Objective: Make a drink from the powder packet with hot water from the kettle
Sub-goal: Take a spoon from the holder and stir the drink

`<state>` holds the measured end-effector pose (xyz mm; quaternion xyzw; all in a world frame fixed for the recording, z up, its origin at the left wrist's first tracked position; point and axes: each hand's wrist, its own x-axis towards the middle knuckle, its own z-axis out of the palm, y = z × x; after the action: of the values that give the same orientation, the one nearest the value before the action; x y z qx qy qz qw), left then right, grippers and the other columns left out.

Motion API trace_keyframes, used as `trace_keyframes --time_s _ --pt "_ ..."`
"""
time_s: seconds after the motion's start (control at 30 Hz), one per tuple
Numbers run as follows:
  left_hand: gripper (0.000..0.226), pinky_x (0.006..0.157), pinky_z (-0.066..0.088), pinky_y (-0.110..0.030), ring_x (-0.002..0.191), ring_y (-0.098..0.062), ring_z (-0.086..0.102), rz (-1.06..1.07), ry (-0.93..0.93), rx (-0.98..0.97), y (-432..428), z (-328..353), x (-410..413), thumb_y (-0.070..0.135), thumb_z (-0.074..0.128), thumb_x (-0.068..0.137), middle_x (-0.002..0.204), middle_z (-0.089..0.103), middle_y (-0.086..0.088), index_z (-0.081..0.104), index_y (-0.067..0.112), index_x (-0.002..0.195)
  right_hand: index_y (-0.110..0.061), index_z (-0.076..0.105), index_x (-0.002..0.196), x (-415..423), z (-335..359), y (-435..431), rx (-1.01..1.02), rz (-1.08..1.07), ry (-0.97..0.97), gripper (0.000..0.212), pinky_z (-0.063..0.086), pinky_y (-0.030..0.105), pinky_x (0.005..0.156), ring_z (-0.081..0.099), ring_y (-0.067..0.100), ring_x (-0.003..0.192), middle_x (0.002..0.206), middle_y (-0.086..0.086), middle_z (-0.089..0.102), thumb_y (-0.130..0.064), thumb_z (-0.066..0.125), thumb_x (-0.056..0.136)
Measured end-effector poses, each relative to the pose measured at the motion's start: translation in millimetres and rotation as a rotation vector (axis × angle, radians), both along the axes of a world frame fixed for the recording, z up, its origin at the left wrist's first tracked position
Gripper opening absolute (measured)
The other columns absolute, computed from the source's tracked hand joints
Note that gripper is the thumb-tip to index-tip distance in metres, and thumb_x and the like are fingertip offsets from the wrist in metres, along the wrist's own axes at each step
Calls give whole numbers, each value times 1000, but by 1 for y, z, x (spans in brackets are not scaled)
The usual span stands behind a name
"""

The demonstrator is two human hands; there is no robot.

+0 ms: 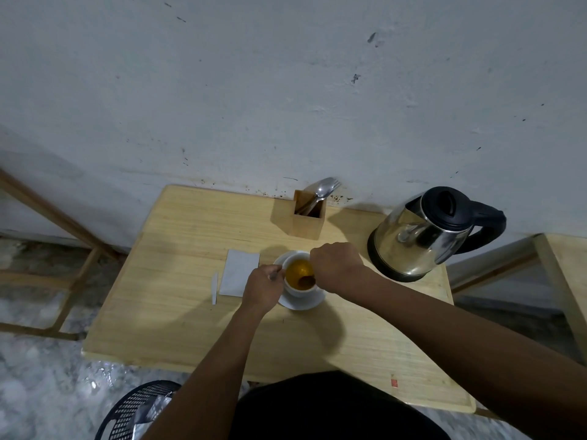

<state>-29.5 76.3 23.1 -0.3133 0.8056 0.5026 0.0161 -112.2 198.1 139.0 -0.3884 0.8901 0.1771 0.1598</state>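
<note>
A white cup (297, 291) stands on a white saucer (301, 303) mid-table and holds orange-yellow liquid (298, 270). My right hand (336, 265) is fisted over the cup's right rim, shut on a spoon (306, 281) whose bowl dips into the liquid; its handle is hidden by the hand. My left hand (262, 288) pinches the cup's handle on the left side. A white powder packet (239, 273) lies flat left of the saucer, with a torn-off strip (215, 287) beside it. The steel kettle (422, 236) with a black lid and handle sits at the right, lid down.
A wooden utensil box (307, 217) with spoons stands at the back against the wall. The wooden table (190, 312) is small, with a second table edge (562, 281) at the right. A black mesh bin (133, 411) sits on the floor at bottom left.
</note>
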Motion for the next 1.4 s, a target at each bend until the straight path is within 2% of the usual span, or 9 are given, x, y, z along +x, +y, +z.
trace_keyframes --time_s 0.2,0.43,0.7,0.83,1.03,1.13,1.2,1.27,1.4 --pt "30 92 48 -35 111 -26 58 1 3 -3 0 1 0 22 51 94 122 64 -12 64 9 118 -11 62 102 3 -2 -8 -70 34 8 15 40 31 63 66 23 87 98 6 68 -14 49 95" --pt "30 91 47 -34 109 -25 59 2 17 4 0 1 1 23 53 93 119 65 -13 64 8 117 -10 60 113 -8 0 -4 -31 56 47 20 40 31 65 65 24 91 103 7 66 -12 47 97" --pt "29 93 49 -37 112 -26 58 -7 -3 -17 0 1 1 22 51 94 123 64 -12 64 10 117 -13 61 99 1 -1 -7 -12 45 9 12 40 29 60 53 18 69 78 1 54 -21 56 91" --pt "30 92 49 -37 112 -27 58 -4 -3 -8 1 3 1 23 51 94 123 63 -12 64 10 117 -12 62 100 1 -3 -9 -76 26 30 15 39 29 62 51 20 70 90 5 66 -18 48 96" --pt "32 94 48 -35 112 -26 59 -3 -2 5 -1 3 1 26 53 93 123 64 -12 63 10 118 -12 62 108 -4 -2 -1 -23 5 70 20 39 30 62 66 23 87 97 5 68 -11 47 96" --pt "31 93 48 -35 112 -25 59 -12 -11 -2 -1 4 2 26 52 93 123 64 -10 63 11 118 -12 62 103 3 -1 6 -12 -30 45 16 38 30 62 57 21 74 77 1 57 -12 50 93" --pt "31 93 47 -34 112 -24 58 -20 -19 -1 -1 5 2 26 52 93 123 63 -10 63 12 119 -13 62 100 9 -3 11 -38 -78 3 13 37 29 60 51 20 69 73 -1 54 -15 52 91" --pt "32 94 46 -32 113 -23 58 -24 -27 9 -3 5 2 26 53 93 124 64 -9 63 12 119 -14 64 99 14 -8 21 -103 -139 -22 15 33 27 55 50 19 67 86 1 66 -18 51 92" --pt "30 90 44 -29 112 -25 58 -57 -38 11 -9 6 -1 26 54 92 120 66 -10 65 10 115 -29 67 110 25 -23 51 -287 -244 13 27 34 27 55 64 20 79 95 -3 71 -29 42 99"
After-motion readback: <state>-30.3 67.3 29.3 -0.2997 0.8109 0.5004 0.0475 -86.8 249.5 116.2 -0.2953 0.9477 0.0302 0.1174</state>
